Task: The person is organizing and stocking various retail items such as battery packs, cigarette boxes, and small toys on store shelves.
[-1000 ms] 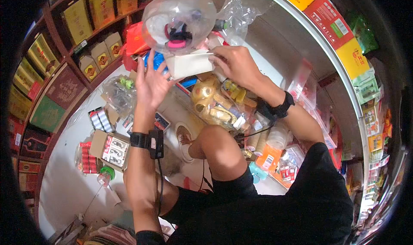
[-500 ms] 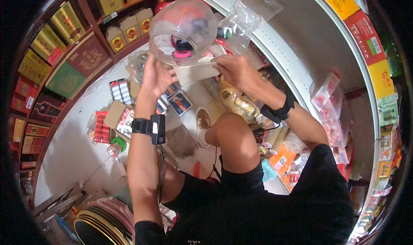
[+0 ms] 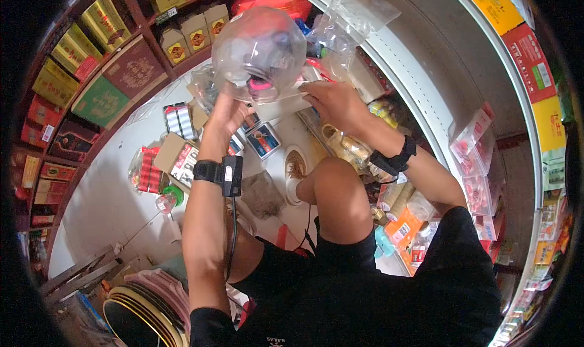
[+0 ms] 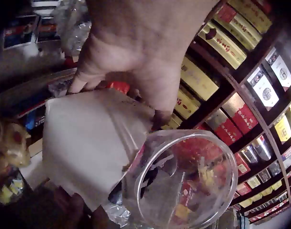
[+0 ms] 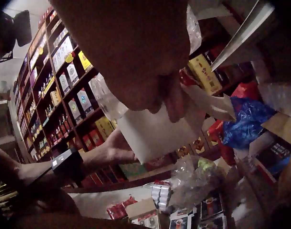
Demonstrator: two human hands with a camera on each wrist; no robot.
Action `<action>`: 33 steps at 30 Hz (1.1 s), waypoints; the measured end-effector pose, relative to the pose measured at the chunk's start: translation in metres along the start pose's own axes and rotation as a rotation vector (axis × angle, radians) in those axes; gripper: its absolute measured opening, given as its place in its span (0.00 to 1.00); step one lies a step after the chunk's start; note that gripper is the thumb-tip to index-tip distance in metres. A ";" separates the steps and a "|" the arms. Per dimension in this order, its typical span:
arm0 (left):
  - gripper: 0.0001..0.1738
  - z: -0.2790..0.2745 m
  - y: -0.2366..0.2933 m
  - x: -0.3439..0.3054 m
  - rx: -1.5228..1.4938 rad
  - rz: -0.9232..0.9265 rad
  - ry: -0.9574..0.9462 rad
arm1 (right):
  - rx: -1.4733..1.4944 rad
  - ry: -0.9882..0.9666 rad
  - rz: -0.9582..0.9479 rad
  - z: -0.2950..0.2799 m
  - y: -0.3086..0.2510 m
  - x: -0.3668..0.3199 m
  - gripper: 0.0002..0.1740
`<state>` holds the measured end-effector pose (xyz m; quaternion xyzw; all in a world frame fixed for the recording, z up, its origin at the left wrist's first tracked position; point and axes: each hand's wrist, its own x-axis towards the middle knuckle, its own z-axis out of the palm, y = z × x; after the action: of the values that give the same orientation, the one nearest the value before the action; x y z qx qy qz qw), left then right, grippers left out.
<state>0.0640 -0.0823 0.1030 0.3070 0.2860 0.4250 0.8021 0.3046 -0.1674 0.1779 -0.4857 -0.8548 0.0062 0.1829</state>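
My right hand [image 3: 337, 103] pinches the right edge of a small white cardboard box [image 4: 93, 143] between thumb and fingers. At the box's other end is my left hand [image 3: 228, 112], its thumb by the corner and its fingers loosely bent behind. The right wrist view shows the left hand [image 5: 119, 148] right at the box's corner. A large clear round plastic jar [image 3: 258, 52] overlaps the box in the head view. Its wide mouth shows in the left wrist view, where the jar [image 4: 231, 157] stands beside the box. Pink and black things show through its wall.
Wooden shelves [image 3: 146, 18] of boxed goods line the left, and a white metal shelf [image 3: 420, 97] curves along the right. On the floor are an opened carton [image 3: 173, 155], a green-lidded jar [image 3: 173, 196], flat blue-black packs [image 3: 264, 140] and gold-coloured wrapped things [image 3: 350, 149].
The head view has swung, so the surroundings shift right and down. My left hand's spread fingers have bent and drawn in at the box's end. The right hand keeps its pinch.
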 end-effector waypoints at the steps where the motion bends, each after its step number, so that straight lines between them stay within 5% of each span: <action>1: 0.35 -0.005 -0.004 0.004 0.000 -0.002 -0.002 | 0.010 -0.027 0.033 -0.001 -0.002 0.001 0.12; 9: 0.37 -0.051 -0.027 0.034 -0.112 0.039 0.034 | 0.142 0.174 0.008 -0.025 -0.014 -0.019 0.13; 11: 0.36 -0.043 -0.021 0.023 -0.103 0.034 0.059 | 0.148 0.551 0.257 -0.038 0.001 -0.026 0.18; 15: 0.33 -0.020 -0.008 0.007 -0.080 0.034 0.223 | 0.516 0.853 0.509 -0.031 0.061 0.007 0.27; 17: 0.33 -0.019 -0.006 0.003 -0.079 0.012 0.193 | 0.923 0.493 0.665 -0.023 0.063 0.024 0.33; 18: 0.32 -0.020 -0.005 0.001 -0.083 -0.008 0.171 | 0.925 0.496 0.668 -0.021 0.060 0.028 0.33; 20: 0.32 -0.023 -0.007 0.004 -0.048 0.003 0.154 | 0.992 0.257 0.509 -0.021 0.050 0.037 0.30; 27: 0.34 -0.029 -0.014 0.012 0.020 0.009 0.120 | 0.661 0.234 0.520 0.004 0.043 0.043 0.09; 33: 0.40 -0.025 -0.017 0.012 0.130 -0.043 0.043 | 0.496 0.134 0.501 0.019 0.030 0.041 0.10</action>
<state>0.0600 -0.0738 0.0716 0.3430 0.3365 0.3949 0.7831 0.3048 -0.1146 0.1670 -0.6203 -0.6678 0.2261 0.3438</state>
